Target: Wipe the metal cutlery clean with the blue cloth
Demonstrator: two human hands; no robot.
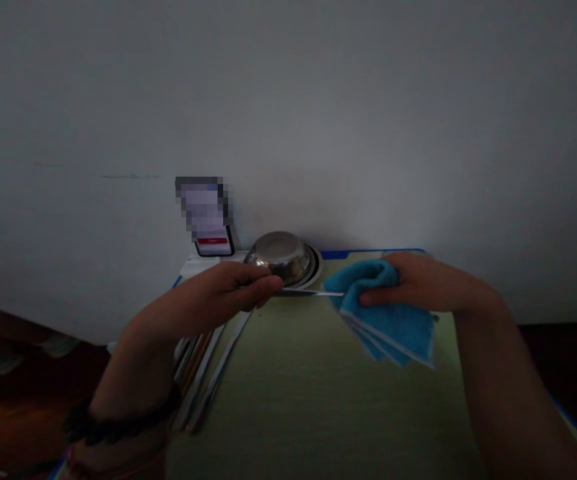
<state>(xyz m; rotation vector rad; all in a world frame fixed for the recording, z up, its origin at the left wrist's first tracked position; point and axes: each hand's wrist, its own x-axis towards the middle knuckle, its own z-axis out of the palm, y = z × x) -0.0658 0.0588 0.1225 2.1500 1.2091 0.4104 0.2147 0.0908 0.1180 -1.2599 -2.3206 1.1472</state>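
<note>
A thin silvery chopstick spans the gap between my two hands, held roughly level above the table. My left hand pinches one end between thumb and fingers. Folded around the other end is a blue cloth with pale edges, gripped by my right hand; that end is hidden in the folds. Several more chopsticks, silvery and brown, lie side by side on the table under my left forearm, which covers part of them.
An upturned metal bowl rests on a round dish at the back of the pale green table. Left of it, a phone stands upright against the white wall. The table has a blue edge.
</note>
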